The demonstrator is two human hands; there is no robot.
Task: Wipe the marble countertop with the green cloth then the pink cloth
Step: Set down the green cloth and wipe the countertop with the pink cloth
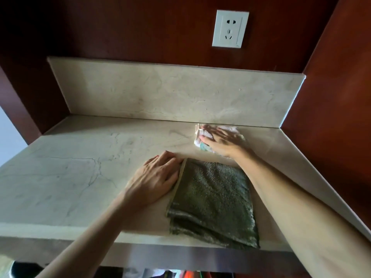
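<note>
Near backsplash, R hand [221, 140] flat on pink cloth [200, 135]; L hand [155, 178] flat.

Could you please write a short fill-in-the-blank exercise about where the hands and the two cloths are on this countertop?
1. The right hand presses the crumpled pink cloth near the marble ____ at the back.
2. The folded dark green terry cloth lies between the two ____.
3. The left hand rests flat on the beige marble countertop, beside the green cloth's ____ edge.
4. On the red-brown wall hangs a white ____.

Missing words: backsplash; forearms; left; socket
</note>
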